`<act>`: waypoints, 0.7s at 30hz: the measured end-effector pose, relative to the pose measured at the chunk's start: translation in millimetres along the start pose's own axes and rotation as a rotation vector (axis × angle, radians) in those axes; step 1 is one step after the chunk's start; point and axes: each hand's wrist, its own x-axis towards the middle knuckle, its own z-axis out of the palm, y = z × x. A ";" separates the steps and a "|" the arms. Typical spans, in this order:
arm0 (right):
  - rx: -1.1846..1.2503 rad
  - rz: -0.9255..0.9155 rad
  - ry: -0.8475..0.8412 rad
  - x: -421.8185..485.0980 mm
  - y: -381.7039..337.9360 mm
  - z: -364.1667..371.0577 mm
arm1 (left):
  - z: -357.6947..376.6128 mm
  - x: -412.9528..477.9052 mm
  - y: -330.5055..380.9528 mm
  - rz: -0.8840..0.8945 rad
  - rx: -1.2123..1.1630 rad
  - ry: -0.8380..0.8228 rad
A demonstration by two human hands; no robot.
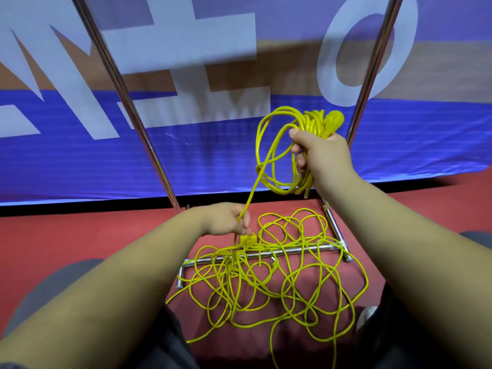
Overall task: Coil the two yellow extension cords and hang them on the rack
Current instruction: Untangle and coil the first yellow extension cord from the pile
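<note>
I am holding a coil of yellow extension cord [279,158] up in my right grip [323,153], at the right of the scene, in front of a blue banner [80,155]. My fingers and thumb are curling tight round the gathered top of the loops. A yellow plug [335,120] is sticking up out of the bundle just beyond my knuckles, and the loops are hanging below that grip, clear of the floor.

One strand [254,182] is running from the coil down and to the left into my left grip [226,219], which is pinching it between the thumb and curled fingers, lower and nearer to me. Just under that grip a yellow connector block [249,238] is showing; I cannot tell whether it is hanging or resting.

The rest of the cord is lying in a loose tangle [266,286] on the red floor [80,235] between my legs, with several loops draping across the chrome base bar [282,252] of the rack. I cannot tell where one cord is ending and the other beginning in that heap.

The rack's two chrome uprights are rising on the far side: the left upright [119,83] left of both grips, the right upright [372,70] just right of the coil.
</note>
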 end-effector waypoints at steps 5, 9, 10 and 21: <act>-0.002 0.023 0.030 5.4 0.9 -5.1 | 2.8 6.6 -5.9 -0.103 0.163 0.084; -0.189 0.167 0.021 16.4 16.5 -10.6 | -24.3 2.3 15.5 -0.070 0.001 0.439; -0.282 0.207 0.012 17.5 21.3 -12.4 | -31.4 -0.8 23.1 -0.039 -0.090 0.527; -0.454 0.390 0.020 16.5 45.6 -16.8 | -71.0 -65.4 100.3 0.389 -0.521 1.030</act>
